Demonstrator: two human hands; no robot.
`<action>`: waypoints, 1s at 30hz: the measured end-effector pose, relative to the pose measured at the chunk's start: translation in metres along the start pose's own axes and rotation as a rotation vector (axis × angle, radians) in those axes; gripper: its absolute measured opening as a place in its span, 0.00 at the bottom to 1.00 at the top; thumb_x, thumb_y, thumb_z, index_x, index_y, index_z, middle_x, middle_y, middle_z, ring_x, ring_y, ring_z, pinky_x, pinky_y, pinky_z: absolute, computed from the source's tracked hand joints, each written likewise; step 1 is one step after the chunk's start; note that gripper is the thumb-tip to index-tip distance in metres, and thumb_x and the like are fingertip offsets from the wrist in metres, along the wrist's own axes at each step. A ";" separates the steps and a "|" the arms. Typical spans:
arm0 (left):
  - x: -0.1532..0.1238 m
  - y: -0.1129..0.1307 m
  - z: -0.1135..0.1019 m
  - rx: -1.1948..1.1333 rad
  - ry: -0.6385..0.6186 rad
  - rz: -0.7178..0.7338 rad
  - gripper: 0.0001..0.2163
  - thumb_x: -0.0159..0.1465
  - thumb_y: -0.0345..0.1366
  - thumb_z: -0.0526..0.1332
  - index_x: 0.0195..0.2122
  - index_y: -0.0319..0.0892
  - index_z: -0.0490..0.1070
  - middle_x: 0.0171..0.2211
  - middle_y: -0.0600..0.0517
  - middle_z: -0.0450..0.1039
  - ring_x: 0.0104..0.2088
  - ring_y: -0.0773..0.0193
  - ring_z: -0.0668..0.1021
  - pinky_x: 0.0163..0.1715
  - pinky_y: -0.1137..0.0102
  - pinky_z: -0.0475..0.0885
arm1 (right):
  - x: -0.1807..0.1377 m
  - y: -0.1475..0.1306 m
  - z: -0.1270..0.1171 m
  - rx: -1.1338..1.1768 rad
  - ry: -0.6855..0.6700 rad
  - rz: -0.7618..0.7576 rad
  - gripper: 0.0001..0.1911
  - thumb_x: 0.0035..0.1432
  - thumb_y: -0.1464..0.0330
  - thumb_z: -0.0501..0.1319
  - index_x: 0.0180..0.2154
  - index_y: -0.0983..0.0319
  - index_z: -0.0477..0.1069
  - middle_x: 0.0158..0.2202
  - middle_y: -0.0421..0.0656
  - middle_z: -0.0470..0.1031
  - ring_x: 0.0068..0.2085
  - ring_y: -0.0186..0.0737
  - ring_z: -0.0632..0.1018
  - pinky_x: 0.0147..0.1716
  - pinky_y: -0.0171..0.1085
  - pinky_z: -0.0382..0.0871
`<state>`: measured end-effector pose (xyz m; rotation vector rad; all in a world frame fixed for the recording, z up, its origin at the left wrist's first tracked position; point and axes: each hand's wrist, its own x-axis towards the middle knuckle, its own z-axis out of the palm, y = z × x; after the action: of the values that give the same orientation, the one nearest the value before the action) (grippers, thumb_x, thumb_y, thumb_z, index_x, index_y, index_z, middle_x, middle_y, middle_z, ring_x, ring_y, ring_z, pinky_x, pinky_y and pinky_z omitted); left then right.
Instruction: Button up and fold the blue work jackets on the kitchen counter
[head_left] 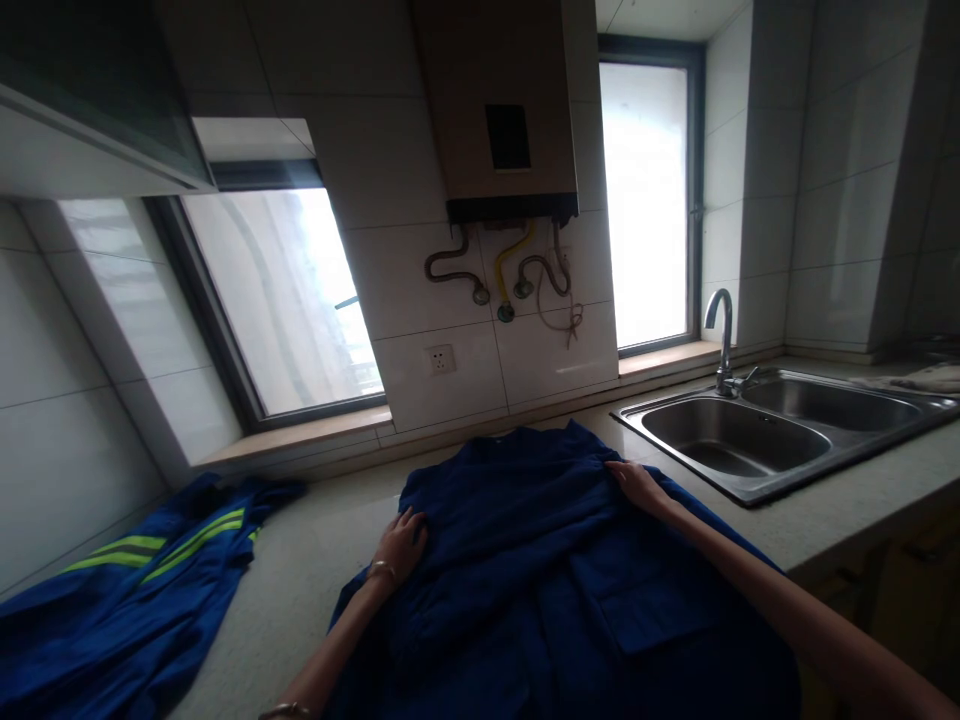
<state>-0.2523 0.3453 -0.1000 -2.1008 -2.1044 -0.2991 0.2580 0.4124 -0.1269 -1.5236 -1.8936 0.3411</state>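
l hand (403,545) rests loose on blue work jacket (510,560); r hand (637,487) touches opp. side, can't tell grip; best smooth creases outwd.

Double sink (862,448), curved faucet (725,345); water heater (502,85) between two windows (651,200).

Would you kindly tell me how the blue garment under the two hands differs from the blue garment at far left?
The striped garment shows yellow-green bands; the middle garment shows none. The middle garment is spread beneath the left hand and right hand, while the striped garment lies rumpled, untouched by either. Both are blue and lie on the countertop.
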 end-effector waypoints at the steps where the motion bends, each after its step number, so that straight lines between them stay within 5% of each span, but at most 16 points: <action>1: -0.005 0.005 -0.009 -0.030 0.021 0.059 0.19 0.64 0.39 0.47 0.52 0.39 0.67 0.58 0.44 0.60 0.59 0.55 0.61 0.59 0.60 0.56 | 0.001 -0.002 -0.002 0.032 0.010 -0.011 0.18 0.58 0.69 0.52 0.49 0.62 0.71 0.43 0.51 0.73 0.43 0.47 0.75 0.43 0.43 0.67; 3: -0.020 0.018 -0.031 -0.110 0.027 0.182 0.19 0.64 0.42 0.47 0.49 0.41 0.69 0.57 0.46 0.62 0.59 0.56 0.62 0.58 0.61 0.58 | 0.004 -0.011 -0.008 0.129 0.020 0.016 0.16 0.56 0.70 0.55 0.45 0.63 0.73 0.40 0.50 0.75 0.42 0.46 0.75 0.42 0.43 0.68; 6: -0.052 0.043 -0.060 -0.212 -0.040 0.344 0.21 0.64 0.49 0.48 0.52 0.45 0.67 0.58 0.49 0.60 0.58 0.56 0.62 0.56 0.60 0.62 | 0.003 -0.032 -0.028 0.403 -0.064 0.212 0.19 0.54 0.68 0.57 0.48 0.63 0.70 0.28 0.44 0.75 0.28 0.39 0.75 0.28 0.37 0.70; 11: -0.102 0.066 -0.066 -0.229 -0.223 0.517 0.29 0.60 0.51 0.54 0.62 0.54 0.50 0.64 0.52 0.48 0.62 0.51 0.54 0.59 0.53 0.55 | -0.015 -0.048 -0.066 0.857 -0.300 0.291 0.28 0.50 0.67 0.61 0.54 0.58 0.62 0.29 0.40 0.73 0.21 0.28 0.70 0.22 0.29 0.67; 16: -0.111 0.064 -0.057 -0.367 -0.247 0.424 0.19 0.66 0.46 0.46 0.56 0.52 0.63 0.60 0.53 0.59 0.60 0.56 0.60 0.59 0.56 0.57 | -0.031 -0.024 -0.066 0.486 -0.496 0.364 0.32 0.49 0.64 0.63 0.57 0.55 0.59 0.28 0.40 0.72 0.22 0.34 0.73 0.21 0.33 0.67; 19: -0.103 0.068 -0.060 -0.429 -0.135 0.356 0.16 0.66 0.40 0.47 0.47 0.46 0.72 0.51 0.49 0.69 0.51 0.59 0.70 0.56 0.61 0.63 | -0.030 -0.018 -0.059 0.159 -0.238 0.242 0.24 0.51 0.58 0.61 0.50 0.57 0.67 0.30 0.44 0.73 0.26 0.37 0.75 0.24 0.33 0.66; 21: -0.097 0.071 -0.062 -0.369 -0.062 0.342 0.16 0.64 0.35 0.47 0.45 0.44 0.72 0.47 0.48 0.71 0.47 0.59 0.72 0.53 0.62 0.66 | -0.028 -0.020 -0.058 -0.088 -0.021 0.159 0.17 0.51 0.56 0.61 0.36 0.62 0.74 0.30 0.47 0.72 0.29 0.40 0.75 0.27 0.34 0.64; 23: -0.091 0.072 -0.063 -0.271 -0.030 0.340 0.16 0.64 0.31 0.46 0.43 0.43 0.73 0.45 0.47 0.71 0.45 0.59 0.72 0.50 0.62 0.67 | -0.027 -0.024 -0.059 -0.210 0.036 0.128 0.18 0.49 0.54 0.62 0.24 0.63 0.72 0.27 0.47 0.72 0.30 0.41 0.74 0.27 0.34 0.63; 30: -0.079 0.055 -0.058 -0.146 -0.082 0.326 0.15 0.63 0.30 0.47 0.36 0.40 0.74 0.39 0.45 0.72 0.40 0.59 0.71 0.44 0.64 0.69 | -0.034 -0.022 -0.060 0.103 -0.304 0.256 0.26 0.39 0.50 0.66 0.11 0.63 0.62 0.09 0.41 0.62 0.14 0.34 0.66 0.16 0.33 0.61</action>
<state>-0.1985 0.2541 -0.0612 -2.5337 -1.7853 -0.3367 0.2832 0.3627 -0.0813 -1.7233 -1.8705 0.8136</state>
